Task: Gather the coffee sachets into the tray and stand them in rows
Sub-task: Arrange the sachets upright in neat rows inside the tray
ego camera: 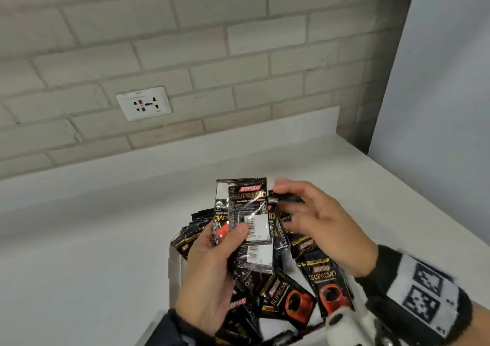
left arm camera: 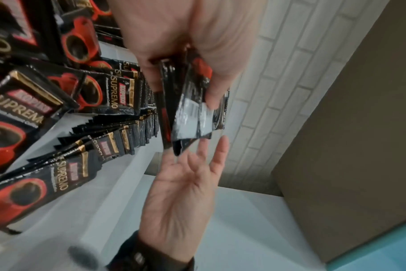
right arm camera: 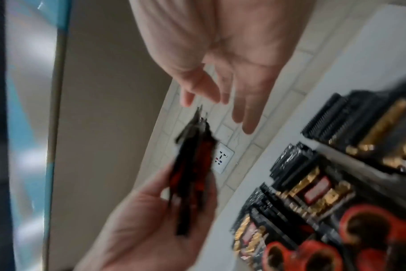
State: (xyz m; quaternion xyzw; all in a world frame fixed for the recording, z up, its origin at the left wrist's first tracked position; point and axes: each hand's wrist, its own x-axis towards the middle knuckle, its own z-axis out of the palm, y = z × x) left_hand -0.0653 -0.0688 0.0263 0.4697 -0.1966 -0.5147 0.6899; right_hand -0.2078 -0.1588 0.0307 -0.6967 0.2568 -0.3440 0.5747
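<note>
Currently: left hand (ego camera: 212, 274) gripping a small stack of sachets (ego camera: 248, 218), thumb pressed on the front one, stack raised upright above the tray (ego camera: 175, 261), probably to square the edges before standing them in a row. Right hand (ego camera: 323, 221) released, fingers spread, just beside the stack's right edge, holding nothing; likely poised to tap or steady. Loose sachets (ego camera: 289, 296) lying flat and overlapping in the tray below. Rows of standing sachets (left arm camera: 137, 132) visible in left wrist view. Sorting judged partway.
</note>
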